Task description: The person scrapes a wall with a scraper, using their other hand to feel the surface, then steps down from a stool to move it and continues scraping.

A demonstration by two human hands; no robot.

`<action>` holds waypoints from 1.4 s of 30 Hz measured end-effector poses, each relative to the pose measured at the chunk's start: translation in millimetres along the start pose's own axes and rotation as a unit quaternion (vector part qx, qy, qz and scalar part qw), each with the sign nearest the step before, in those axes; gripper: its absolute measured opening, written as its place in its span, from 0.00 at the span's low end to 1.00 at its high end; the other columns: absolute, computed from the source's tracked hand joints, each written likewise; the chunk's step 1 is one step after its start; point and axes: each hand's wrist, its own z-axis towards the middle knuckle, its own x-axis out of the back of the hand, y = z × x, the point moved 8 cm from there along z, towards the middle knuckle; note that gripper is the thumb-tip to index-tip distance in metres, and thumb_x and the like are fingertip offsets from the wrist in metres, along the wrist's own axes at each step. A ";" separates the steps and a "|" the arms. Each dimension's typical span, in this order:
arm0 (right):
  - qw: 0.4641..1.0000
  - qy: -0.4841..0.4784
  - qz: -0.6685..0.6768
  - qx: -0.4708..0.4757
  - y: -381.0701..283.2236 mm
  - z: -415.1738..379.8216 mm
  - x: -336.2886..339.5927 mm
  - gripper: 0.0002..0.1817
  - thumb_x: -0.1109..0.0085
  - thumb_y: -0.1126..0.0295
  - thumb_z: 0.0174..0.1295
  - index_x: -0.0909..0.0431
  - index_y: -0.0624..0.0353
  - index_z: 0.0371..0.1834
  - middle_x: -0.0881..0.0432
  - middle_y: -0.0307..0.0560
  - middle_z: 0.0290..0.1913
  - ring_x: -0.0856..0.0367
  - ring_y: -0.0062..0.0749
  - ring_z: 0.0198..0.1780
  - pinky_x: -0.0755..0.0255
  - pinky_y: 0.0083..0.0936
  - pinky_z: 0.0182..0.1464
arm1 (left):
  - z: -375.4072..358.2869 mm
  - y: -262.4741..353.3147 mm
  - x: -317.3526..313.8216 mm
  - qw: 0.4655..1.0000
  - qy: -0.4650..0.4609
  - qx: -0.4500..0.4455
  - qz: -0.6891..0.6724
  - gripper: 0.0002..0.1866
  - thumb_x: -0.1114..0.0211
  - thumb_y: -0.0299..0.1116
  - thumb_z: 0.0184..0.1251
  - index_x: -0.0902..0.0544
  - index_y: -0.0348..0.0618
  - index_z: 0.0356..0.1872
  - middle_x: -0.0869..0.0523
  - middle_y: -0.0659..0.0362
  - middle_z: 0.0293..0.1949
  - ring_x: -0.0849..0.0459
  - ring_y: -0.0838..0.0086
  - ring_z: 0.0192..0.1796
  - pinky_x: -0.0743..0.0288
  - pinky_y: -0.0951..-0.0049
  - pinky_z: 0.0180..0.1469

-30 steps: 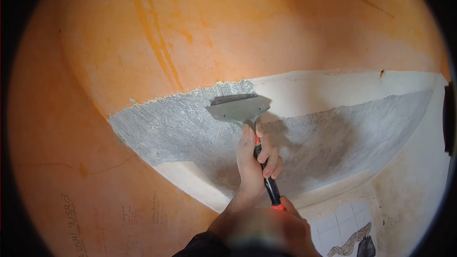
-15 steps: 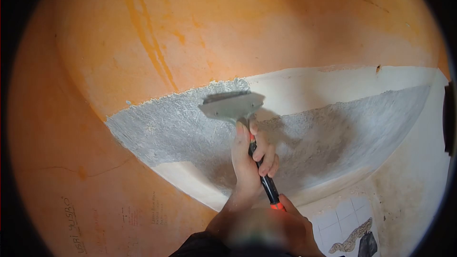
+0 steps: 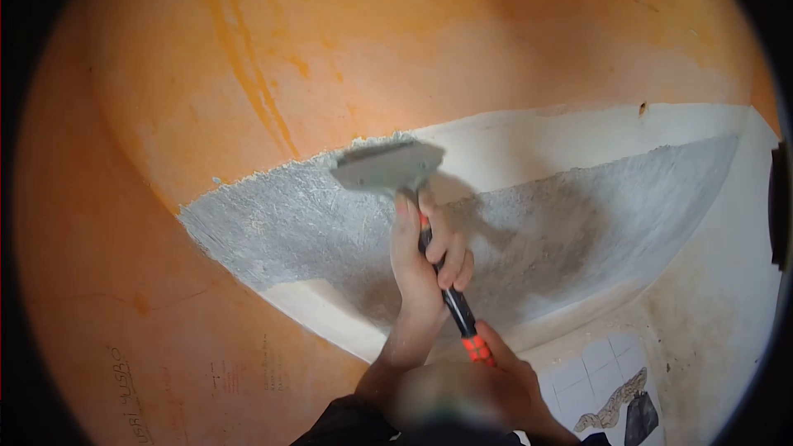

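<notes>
A wide-bladed scraper (image 3: 388,167) is raised against the curved wall surface, its blade over the border between the scraped grey patch (image 3: 289,223) and the orange paint (image 3: 462,49). My left hand (image 3: 421,260) is wrapped around the black shaft just below the blade, thumb along its left side. Lower down, my right hand (image 3: 512,376) grips the handle near its red end, with the fingers partly hidden. Whether the blade edge touches the surface is hard to tell because it is blurred.
A smooth white strip (image 3: 529,144) lies between orange paint and grey on the right. Another whitish patch (image 3: 318,306) borders the grey at lower left. Handwriting marks the orange wall (image 3: 116,388). White tiles (image 3: 603,372) show below right, and a dark object (image 3: 778,206) stands at the right edge.
The scraper and both hands have shifted slightly left and up in view, and the whole scene has drifted slightly the same way. Both hands keep their hold.
</notes>
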 end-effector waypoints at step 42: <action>0.998 0.026 -0.039 0.051 -21.4 -7.3 -2.9 0.30 0.54 0.72 0.72 0.48 0.65 0.76 0.27 0.36 0.24 0.32 0.15 0.24 0.35 0.17 0.29 | -6.2 -7.8 4.1 0.999 0.016 0.003 -0.046 0.18 0.59 0.49 0.81 0.29 0.47 0.42 0.38 0.69 0.17 0.42 0.86 0.08 0.36 0.83 0.08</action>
